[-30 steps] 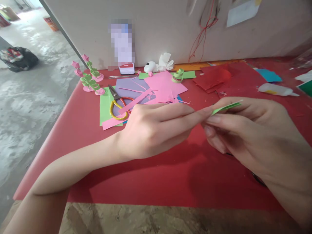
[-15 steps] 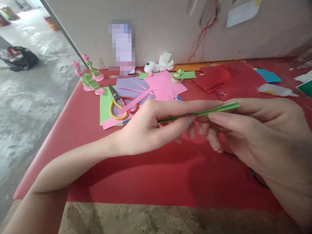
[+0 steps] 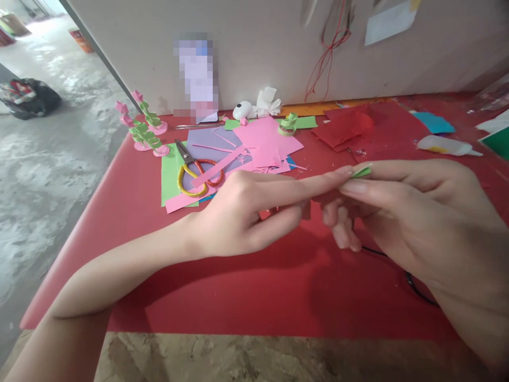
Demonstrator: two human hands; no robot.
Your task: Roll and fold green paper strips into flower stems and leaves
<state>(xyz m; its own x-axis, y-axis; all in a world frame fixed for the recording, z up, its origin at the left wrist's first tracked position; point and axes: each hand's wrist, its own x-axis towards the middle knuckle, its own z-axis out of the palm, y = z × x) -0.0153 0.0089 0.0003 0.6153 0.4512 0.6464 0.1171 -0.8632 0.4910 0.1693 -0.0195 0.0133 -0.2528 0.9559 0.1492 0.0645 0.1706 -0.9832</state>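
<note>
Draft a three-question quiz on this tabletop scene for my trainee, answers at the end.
1. True or false: the metal scissors with yellow and red handles lie with blades pointing away from the person.
2. What does the right hand pinch?
A) translucent plastic bottle
B) narrow green paper strip
C) square pink paper sheet
3. What colour tops the curly green paper stems at the upper left?
Key: 1. True; 2. B; 3. Pink.

Behind the paper strip [image 3: 361, 172], scissors [image 3: 190, 158] lie left, bottle [image 3: 444, 145] right.

Narrow green paper [image 3: 361, 172], mostly hidden, visible end slanting, pinched in right hand [image 3: 421, 209].
</note>
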